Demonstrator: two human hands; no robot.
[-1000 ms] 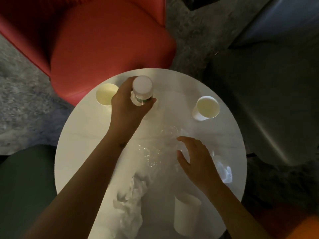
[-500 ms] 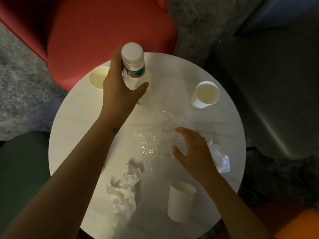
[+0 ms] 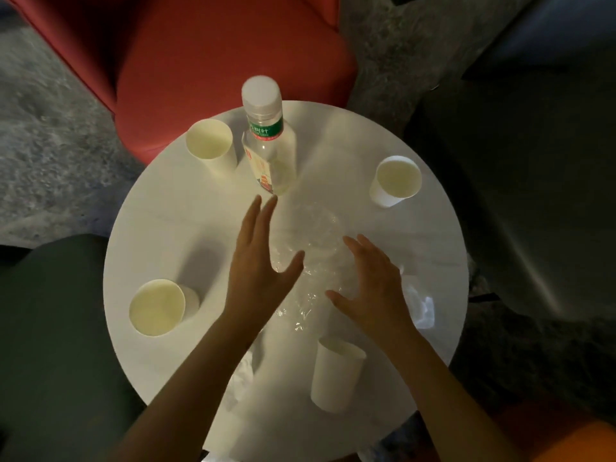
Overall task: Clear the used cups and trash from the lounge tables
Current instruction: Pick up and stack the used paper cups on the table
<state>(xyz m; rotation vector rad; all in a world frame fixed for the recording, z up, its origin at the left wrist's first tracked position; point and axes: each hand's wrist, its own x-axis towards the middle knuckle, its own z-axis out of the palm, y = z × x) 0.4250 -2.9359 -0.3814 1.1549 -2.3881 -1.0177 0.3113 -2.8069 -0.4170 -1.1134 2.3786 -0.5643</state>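
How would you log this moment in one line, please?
left hand: open, at plastic wrap | right hand: open, at plastic wrap | bottle: upright on table, unheld | paper cups: four, untouched

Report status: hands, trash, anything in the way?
Both open: left hand and right hand flank the plastic wrap, gripping nothing. Wrap not yet lifted. Beyond it, bottle upright; cups around, none blocking.

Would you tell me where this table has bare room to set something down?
Bare: the left side of the table between the far-left cup and near-left cup; the far strip between bottle and right cup. Crowded: the middle, with clear wrap under the left hand and right hand; the near edge, with tissue and near cup.
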